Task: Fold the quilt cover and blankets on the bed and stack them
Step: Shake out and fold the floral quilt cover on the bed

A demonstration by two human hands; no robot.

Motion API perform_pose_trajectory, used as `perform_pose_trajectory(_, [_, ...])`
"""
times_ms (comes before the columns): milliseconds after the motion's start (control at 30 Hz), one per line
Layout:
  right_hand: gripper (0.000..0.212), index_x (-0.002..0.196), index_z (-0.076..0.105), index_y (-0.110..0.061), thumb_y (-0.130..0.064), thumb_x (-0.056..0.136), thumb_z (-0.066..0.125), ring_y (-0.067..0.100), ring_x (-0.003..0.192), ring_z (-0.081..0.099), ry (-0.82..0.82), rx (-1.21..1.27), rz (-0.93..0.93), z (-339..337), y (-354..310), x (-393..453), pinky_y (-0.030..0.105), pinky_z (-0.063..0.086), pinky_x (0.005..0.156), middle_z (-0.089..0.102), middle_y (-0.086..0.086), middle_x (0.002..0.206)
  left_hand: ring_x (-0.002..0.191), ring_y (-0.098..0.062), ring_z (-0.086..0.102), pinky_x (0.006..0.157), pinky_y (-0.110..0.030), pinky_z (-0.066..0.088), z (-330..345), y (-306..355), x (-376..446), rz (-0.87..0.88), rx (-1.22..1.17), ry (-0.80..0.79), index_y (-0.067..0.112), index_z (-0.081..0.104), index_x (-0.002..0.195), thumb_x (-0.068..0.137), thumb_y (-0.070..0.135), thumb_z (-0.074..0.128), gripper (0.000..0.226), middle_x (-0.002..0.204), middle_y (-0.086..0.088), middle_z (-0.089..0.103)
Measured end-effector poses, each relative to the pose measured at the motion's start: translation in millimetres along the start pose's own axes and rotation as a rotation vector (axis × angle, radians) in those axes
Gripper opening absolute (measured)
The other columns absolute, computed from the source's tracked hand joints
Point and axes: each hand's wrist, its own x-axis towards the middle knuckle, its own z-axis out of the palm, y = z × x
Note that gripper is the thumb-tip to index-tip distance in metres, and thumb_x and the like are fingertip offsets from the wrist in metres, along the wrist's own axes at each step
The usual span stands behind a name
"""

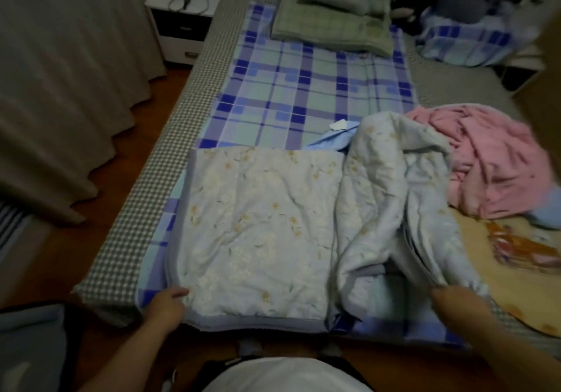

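A pale blue floral quilt cover (258, 224) lies at the near end of the bed, its left half flat, its right half (394, 197) bunched and lifted. My left hand (167, 302) rests on the cover's near left corner, fingers curled at the grey edge. My right hand (443, 293) is mostly hidden under the raised right fold and grips it. A crumpled pink blanket (491, 160) lies to the right on the bed. A folded green blanket (331, 24) with a pillow on top sits at the far end.
The bed has a blue plaid sheet (303, 88) over a grey checked mattress (170, 136). A white nightstand (182, 18) stands at the far left, curtains (60, 88) along the left. A yellow patterned blanket (516, 258) lies at the near right.
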Motion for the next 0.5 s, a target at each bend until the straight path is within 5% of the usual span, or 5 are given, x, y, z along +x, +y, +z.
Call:
perform_pose_trajectory(133, [0.034, 0.101, 0.07, -0.014, -0.035, 0.097, 0.043, 0.025, 0.075, 0.066, 0.22, 0.023, 0.36, -71.1, 96.3, -5.2, 0.046, 0.055, 0.077, 0.065, 0.008, 0.087, 0.106, -0.034, 0.062, 0.091, -0.042, 0.054, -0.4, 34.5, 8.3, 0.075, -0.137, 0.048, 0.012, 0.074, 0.108, 0.089, -0.003, 0.051, 0.033, 0.126, -0.015, 0.066])
perform_pose_trajectory(200, [0.024, 0.101, 0.066, -0.021, -0.036, 0.096, 0.048, 0.019, 0.097, 0.065, 0.132, 0.031, 0.541, -142.6, 132.2, -6.6, 0.05, 0.041, 0.104, 0.068, 0.0, 0.103, 0.1, -0.031, 0.063, 0.086, -0.038, 0.053, -0.7, 55.2, 3.0, 0.138, -0.221, 0.088, 0.016, 0.074, 0.099, 0.088, -0.004, 0.051, 0.032, 0.121, -0.014, 0.068])
perform_pose_trajectory(300, [0.013, 0.082, 0.062, -0.016, -0.021, 0.091, 0.054, 0.024, 0.076, 0.058, 0.467, -0.015, 0.704, -270.6, 155.9, -3.0, 0.055, 0.037, 0.104, 0.058, 0.005, 0.077, 0.092, -0.027, 0.062, 0.073, -0.033, 0.05, -6.3, 79.4, -6.9, 0.18, -0.312, 0.123, 0.016, 0.072, 0.095, 0.09, -0.005, 0.047, 0.033, 0.114, -0.013, 0.068])
perform_pose_trajectory(367, [0.011, 0.093, 0.056, -0.007, -0.011, 0.094, 0.046, 0.031, 0.071, 0.055, 0.84, 0.119, 0.569, -360.9, 141.0, 14.7, 0.054, 0.04, 0.094, 0.053, 0.015, 0.078, 0.091, -0.024, 0.06, 0.071, -0.031, 0.047, -14.8, 89.6, -14.6, 0.203, -0.349, 0.134, 0.015, 0.072, 0.097, 0.091, -0.004, 0.046, 0.032, 0.112, -0.009, 0.066])
perform_pose_trajectory(500, [0.013, 0.104, 0.055, -0.011, -0.008, 0.093, 0.049, 0.024, 0.065, 0.047, 1.487, 0.218, -0.179, -491.6, -17.0, 19.2, 0.042, 0.041, 0.075, 0.059, 0.016, 0.088, 0.099, -0.023, 0.061, 0.082, -0.036, 0.051, -35.8, 94.5, -29.0, 0.273, -0.439, 0.157, 0.026, 0.072, 0.092, 0.093, 0.0, 0.049, 0.034, 0.108, -0.001, 0.066])
